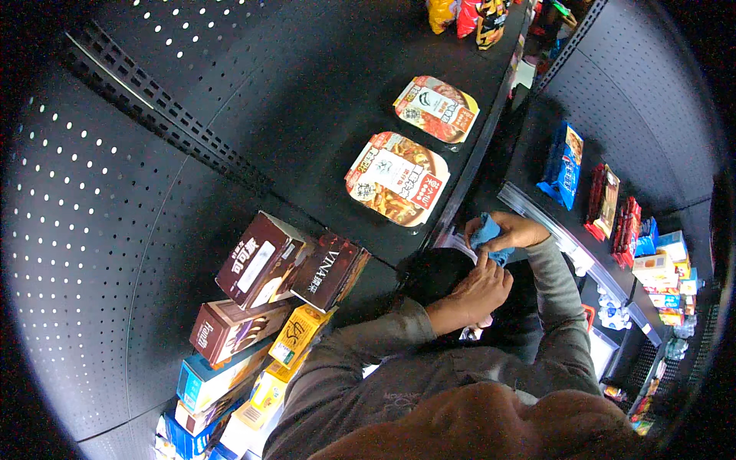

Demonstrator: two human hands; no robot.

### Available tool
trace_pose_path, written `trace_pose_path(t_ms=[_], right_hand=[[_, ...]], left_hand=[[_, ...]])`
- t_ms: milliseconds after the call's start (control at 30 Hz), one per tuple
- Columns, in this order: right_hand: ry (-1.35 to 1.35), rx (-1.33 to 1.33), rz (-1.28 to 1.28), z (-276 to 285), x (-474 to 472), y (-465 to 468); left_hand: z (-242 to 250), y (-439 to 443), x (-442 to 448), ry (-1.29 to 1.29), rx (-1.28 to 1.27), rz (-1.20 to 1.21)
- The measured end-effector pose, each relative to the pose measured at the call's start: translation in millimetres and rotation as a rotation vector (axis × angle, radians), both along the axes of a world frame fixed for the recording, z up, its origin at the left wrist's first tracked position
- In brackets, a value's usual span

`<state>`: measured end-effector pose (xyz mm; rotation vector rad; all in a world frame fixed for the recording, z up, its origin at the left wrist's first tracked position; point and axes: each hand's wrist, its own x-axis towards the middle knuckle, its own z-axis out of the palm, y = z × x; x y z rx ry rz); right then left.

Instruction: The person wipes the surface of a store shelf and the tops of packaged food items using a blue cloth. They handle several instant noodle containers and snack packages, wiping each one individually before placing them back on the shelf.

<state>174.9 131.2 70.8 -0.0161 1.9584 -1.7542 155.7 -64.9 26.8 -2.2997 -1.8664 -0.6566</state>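
A crumpled blue cloth [487, 233] is held in my right hand [514, 230], with fingers and thumb closed around it. My left hand [477, 290] meets it from below, its bent fingers pinched at the cloth's lower end; the fingertips are partly hidden. Both hands are close together in front of my body, beside the front edge of a black shelf. On that shelf lie two packaged meal trays with printed card sleeves, a larger one [397, 178] nearer my hands and a smaller one [437, 109] beyond it.
Stacked snack boxes stand to the left, among them a dark brown box [261, 259], a dark flat box [328, 273] and a yellow box [299, 336]. Right of my hands, another shelf's clear edge strip [540, 221] fronts a blue snack packet [563, 167] and red packets [627, 233].
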Motion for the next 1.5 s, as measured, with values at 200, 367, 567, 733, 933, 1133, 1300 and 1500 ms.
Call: trace_pose_path(t_ms=[200, 367, 567, 733, 933, 1133, 1300, 1500], right_hand=[[0.025, 0.071, -0.075, -5.7, 0.5, -1.1], [-0.026, 0.098, -0.115, -0.8, -1.4, -12.0], [-0.044, 0.118, -0.147, -12.3, 4.6, -4.1], [0.073, 0.116, -0.199, 5.6, 4.8, -3.9], [0.065, 0.22, -0.157, 15.2, 10.3, 6.3], [0.038, 0.272, -0.153, 12.4, 20.3, 7.7], [0.19, 0.259, -0.181, 23.6, 19.1, 5.9], [0.078, 0.163, -0.267, 29.8, 19.3, 6.8]], left_hand=[[-4.8, 2.3, 1.9, -0.009, 0.021, 0.017], [1.5, -0.6, -0.8, -0.051, -0.06, -0.002], [1.0, 0.1, 1.4, 0.0, -0.051, 0.022], [0.7, 1.9, -1.9, -0.144, 0.044, 0.094], [14.4, 2.0, -7.9, -0.285, 0.124, 0.227], [13.5, 2.1, -6.3, -0.294, 0.069, 0.202], [14.7, 3.2, -7.9, -0.282, 0.097, 0.183], [15.7, 1.2, -9.4, -0.293, 0.114, 0.181]])
